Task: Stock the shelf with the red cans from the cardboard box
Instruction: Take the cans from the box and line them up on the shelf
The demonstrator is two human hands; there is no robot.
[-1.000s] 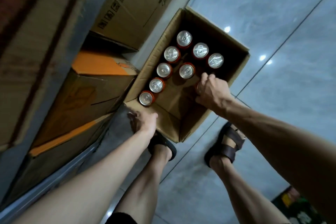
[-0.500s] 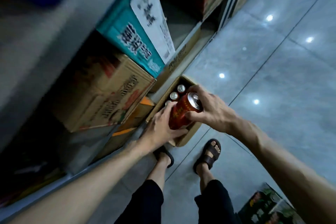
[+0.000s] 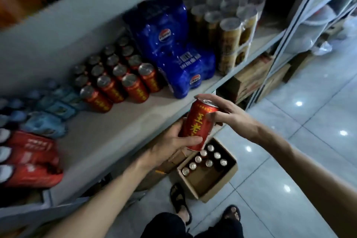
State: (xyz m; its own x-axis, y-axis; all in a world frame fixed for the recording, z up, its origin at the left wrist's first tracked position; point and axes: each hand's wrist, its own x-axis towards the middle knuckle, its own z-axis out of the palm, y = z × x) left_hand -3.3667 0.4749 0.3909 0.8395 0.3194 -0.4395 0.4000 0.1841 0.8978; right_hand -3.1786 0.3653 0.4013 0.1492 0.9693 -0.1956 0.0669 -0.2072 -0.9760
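In front of the shelf (image 3: pixel 119 131), both hands grip one red can (image 3: pixel 199 125): left hand (image 3: pixel 172 143) wrapped round its base, right hand (image 3: pixel 229 112) pinching its top; can tilted, above the box (image 3: pixel 222 185); more cans (image 3: pixel 119 81) on the shelf.

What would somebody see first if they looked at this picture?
The red can in the middle, held by both the left hand and the right hand just in front of the shelf. Behind it on the shelf stand rows of matching red cans beside a big blue pack. Down on the floor an open cardboard box holds more cans.
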